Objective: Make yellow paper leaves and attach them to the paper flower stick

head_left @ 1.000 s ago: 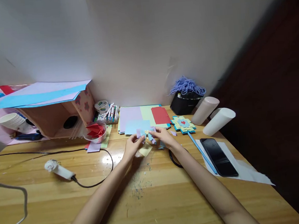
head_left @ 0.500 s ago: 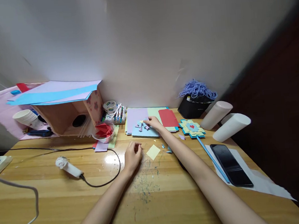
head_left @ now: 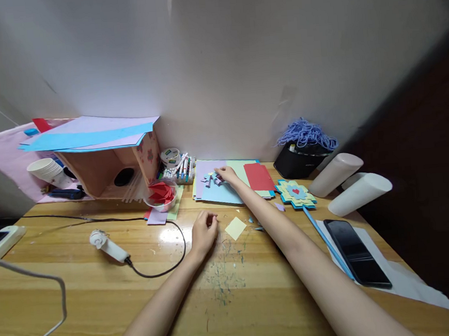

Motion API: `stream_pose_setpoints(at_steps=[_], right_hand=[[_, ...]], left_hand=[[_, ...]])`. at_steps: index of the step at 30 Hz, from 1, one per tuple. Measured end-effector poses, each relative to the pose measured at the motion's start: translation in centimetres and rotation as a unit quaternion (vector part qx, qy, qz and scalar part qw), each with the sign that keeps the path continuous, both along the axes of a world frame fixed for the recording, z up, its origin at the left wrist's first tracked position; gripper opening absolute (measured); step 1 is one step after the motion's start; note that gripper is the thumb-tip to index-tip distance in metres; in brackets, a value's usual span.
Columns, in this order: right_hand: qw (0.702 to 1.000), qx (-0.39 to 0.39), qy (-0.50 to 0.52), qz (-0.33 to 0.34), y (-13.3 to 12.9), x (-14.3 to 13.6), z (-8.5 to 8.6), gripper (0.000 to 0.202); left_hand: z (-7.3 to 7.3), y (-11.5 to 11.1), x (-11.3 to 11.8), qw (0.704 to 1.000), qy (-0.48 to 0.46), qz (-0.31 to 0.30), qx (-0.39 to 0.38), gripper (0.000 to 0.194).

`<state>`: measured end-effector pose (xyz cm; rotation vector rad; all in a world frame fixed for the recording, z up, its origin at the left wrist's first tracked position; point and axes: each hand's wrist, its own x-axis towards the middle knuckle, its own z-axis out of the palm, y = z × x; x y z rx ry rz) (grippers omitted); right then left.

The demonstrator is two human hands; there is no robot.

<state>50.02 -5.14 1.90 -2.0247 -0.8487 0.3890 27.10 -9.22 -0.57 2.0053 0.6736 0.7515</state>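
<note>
My right hand reaches to the back of the table, its fingers closed at a small blue and purple paper piece. That piece lies on a light blue sheet, on top of a stack with purple, green and red sheets. My left hand rests on the wood, its fingers curled together; whether anything small is inside cannot be seen. Right of it lies a pale yellow paper square, with small blue scraps beyond.
Left are a box, a bowl of red paper, markers and a corded white tool. Right are a paper flower on a blue stick, a phone, white rolls and a black holder with yarn.
The whole view has shifted, so things appear slightly further right. My right hand has moved slightly left relative to the paper stack, over the small paper piece. My left hand stays in place.
</note>
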Motion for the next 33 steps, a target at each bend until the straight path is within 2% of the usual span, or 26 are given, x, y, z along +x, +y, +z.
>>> stream_pose_setpoints(at_steps=[5,7,10,13,16,21,25,28,33], right_hand=[[0.997,0.012,-0.072,0.028,-3.5,0.5,0.7,0.031],[0.991,0.001,-0.096,0.092,-5.6,0.2,1.0,0.028],[0.968,-0.015,-0.140,0.210,-8.6,-1.1,1.1,0.025],[0.947,-0.031,-0.191,0.257,-10.3,-2.1,0.6,0.034],[0.939,-0.054,-0.228,0.251,-10.5,-2.2,-0.1,0.023],[0.938,-0.085,-0.266,0.204,-9.4,-1.4,-0.7,0.028],[0.930,-0.082,-0.281,0.221,-9.0,-1.6,-0.7,0.023],[0.926,-0.075,-0.282,0.238,-8.9,-1.8,-0.8,0.027],[0.935,-0.067,-0.258,0.236,-8.6,-1.7,-0.9,0.022]], left_hand=[[-0.1,0.1,0.0,1.000,-0.005,0.001,-0.012,0.012],[-0.1,0.2,0.1,1.000,-0.007,0.001,-0.016,0.012],[-0.2,0.2,0.1,1.000,-0.009,0.003,-0.023,0.013],[-0.3,0.2,0.2,0.999,-0.014,0.005,-0.029,0.013],[-0.3,0.2,0.2,0.999,-0.018,0.005,-0.032,0.013],[-0.4,0.2,0.2,0.999,-0.022,0.003,-0.030,0.013],[-0.6,0.3,0.2,0.999,-0.025,0.004,-0.032,0.014],[-0.8,0.4,0.2,0.999,-0.025,0.007,-0.038,0.015],[-0.8,0.4,0.2,0.999,-0.026,0.010,-0.046,0.015]])
